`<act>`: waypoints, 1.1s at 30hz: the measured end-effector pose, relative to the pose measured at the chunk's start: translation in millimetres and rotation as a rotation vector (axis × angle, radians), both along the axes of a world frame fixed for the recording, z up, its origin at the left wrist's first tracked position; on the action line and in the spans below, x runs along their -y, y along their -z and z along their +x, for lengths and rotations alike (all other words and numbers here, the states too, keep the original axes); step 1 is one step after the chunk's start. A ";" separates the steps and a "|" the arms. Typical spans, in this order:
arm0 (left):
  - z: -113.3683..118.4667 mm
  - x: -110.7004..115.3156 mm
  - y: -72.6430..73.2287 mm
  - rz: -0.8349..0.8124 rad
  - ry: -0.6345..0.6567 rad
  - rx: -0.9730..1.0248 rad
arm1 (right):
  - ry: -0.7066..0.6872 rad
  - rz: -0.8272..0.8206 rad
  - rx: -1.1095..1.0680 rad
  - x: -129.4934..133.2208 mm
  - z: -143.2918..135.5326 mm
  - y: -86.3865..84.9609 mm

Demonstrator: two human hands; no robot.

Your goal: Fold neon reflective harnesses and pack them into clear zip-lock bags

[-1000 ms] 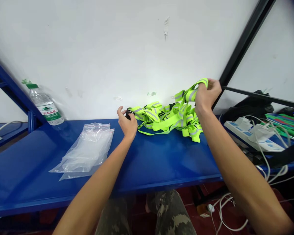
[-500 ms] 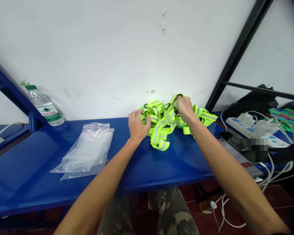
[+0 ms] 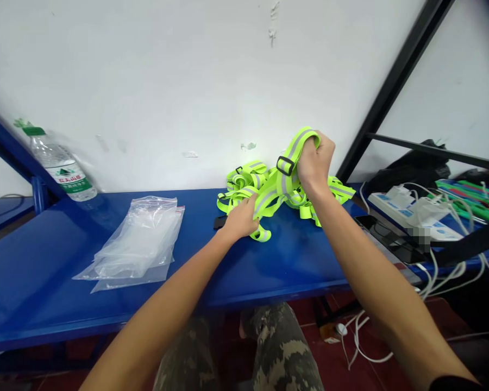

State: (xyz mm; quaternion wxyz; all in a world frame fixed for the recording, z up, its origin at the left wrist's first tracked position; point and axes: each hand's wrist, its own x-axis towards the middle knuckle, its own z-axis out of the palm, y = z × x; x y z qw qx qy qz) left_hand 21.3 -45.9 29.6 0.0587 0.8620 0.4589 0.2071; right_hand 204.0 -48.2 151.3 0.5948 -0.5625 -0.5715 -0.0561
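Observation:
A neon-yellow reflective strap (image 3: 271,198) with a grey stripe stretches between my two hands. My right hand (image 3: 315,160) is closed round its raised upper loop, near a black slide buckle (image 3: 285,165). Lower down and to the left, my left hand (image 3: 241,217) grips the same strap close to the tabletop; its fingertips are partly hidden. Behind the hands, more tangled reflective straps (image 3: 246,176) lie in a heap against the wall. A small black buckle or clip (image 3: 219,222) shows beside my left hand.
Clear plastic zip bags (image 3: 136,239) lie on the blue table (image 3: 212,271) to the left. A water bottle (image 3: 67,168) leans at the back left. On the right are a phone (image 3: 385,236), a power strip (image 3: 411,214) with white cables, and a black metal post (image 3: 385,103).
My right hand has lifted up with a strap loop, drawing it out of the heap. My left hand has moved slightly right and down and closed on the strap. The view has shifted a little.

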 end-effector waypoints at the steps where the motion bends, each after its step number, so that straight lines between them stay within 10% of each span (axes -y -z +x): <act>1: -2.9 -3.1 -0.6 -0.002 -0.026 -0.001 | 0.042 0.030 -0.043 1.9 -2.8 1.9; 10: -20.9 -21.3 -16.4 0.201 -0.188 0.452 | -0.073 -0.240 0.167 -2.0 -7.0 38.6; 21: -15.5 -26.5 -74.8 0.310 0.115 0.686 | -0.571 -0.582 0.549 -4.7 -13.2 64.4; 28: -37.6 -55.5 -132.0 0.505 -0.018 0.769 | -0.195 -0.352 0.352 -17.3 17.7 26.3; 33: -68.3 -81.9 -144.5 0.467 -0.158 0.849 | -0.070 -0.086 0.099 -26.8 45.2 -10.2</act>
